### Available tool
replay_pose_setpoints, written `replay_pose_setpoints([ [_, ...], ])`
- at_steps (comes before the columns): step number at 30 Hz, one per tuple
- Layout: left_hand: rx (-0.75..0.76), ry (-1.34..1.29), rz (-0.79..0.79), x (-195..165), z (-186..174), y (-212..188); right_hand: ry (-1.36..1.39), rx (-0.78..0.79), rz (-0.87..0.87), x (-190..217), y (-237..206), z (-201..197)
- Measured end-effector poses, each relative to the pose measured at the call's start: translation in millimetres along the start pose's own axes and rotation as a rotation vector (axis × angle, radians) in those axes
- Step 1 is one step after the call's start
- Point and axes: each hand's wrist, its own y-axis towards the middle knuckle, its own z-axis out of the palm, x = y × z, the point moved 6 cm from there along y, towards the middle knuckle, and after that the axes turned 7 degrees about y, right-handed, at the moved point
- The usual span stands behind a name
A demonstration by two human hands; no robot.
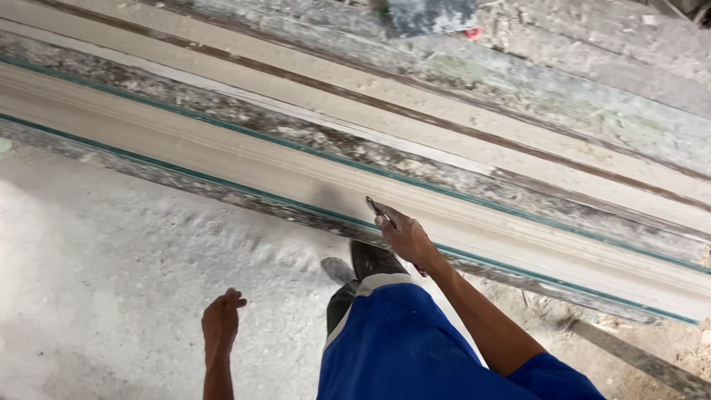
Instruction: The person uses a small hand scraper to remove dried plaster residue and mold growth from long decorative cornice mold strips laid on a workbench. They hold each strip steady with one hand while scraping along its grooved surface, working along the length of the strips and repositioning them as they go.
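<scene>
Down at the far left, the floor [96, 281] is thick with pale plaster dust, lumpy and trodden. Over it hangs the left hand [221, 317], empty, its fingers loosely curled and touching nothing, well apart from the work. Next come the person's blue shorts [400, 341] and a dark shoe [374, 259] stepping close to the edge of the long casting bench.

To the right of that, the right hand [406, 235] is closed around a small metal tool [376, 209], a scraper or blade as far as can be told, its tip laid on the near edge of the long plaster moulding [222, 148] that runs slantwise across the whole view. A red bit shows below the hand, perhaps the tool's handle; it is too small to be sure.

Judging from the surface, the moulding looks smooth and evenly cast along all that shows, with a thin green strip [185, 174] lining its near edge. Whether the stretch to the left of the tool has been trimmed differently from the stretch to the right cannot be told, so how much of the edge is done stays uncertain.

Further right and behind lie more parallel mouldings [459, 111] and crusted grey rails between them. At the top a plaster-caked trowel [433, 15] lies, far from either hand. Nothing lies on the moulding in the tool's path; only the person's own leg stands close to the bench.
</scene>
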Motion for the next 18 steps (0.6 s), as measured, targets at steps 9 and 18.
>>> replay_pose_setpoints([
  [9,-0.137,0.208,0.035,-84,132,-86,-0.997,-0.025,-0.144,-158,14,-224],
  [18,-0.596,-0.016,0.526,-309,245,-148,-1.43,0.325,-0.331,-207,-8,-366],
])
